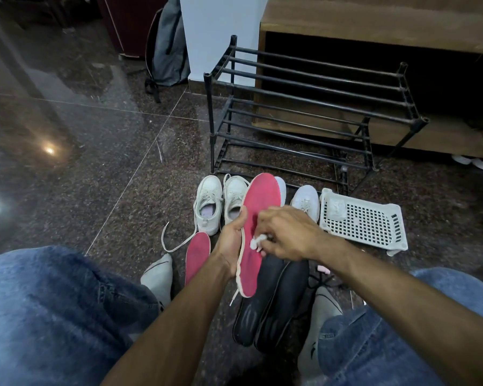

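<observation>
My left hand (230,240) grips a shoe with a red sole (260,210) by its left edge, sole turned up toward me. My right hand (286,232) pinches a small white wad, perhaps cloth or tissue (256,242), and presses it on the red sole near its middle. A second red-soled shoe (197,253) lies sole up on the floor, left of my left wrist. A black pair of shoes (271,302) lies sole up on the floor under the held shoe.
A white pair of sneakers (208,207) and another white shoe (306,200) stand before a black metal shoe rack (304,112). A white perforated plastic tray (363,221) lies at the right. My jeans-clad knees and grey-socked feet flank the shoes. A grey backpack (168,48) leans at the back.
</observation>
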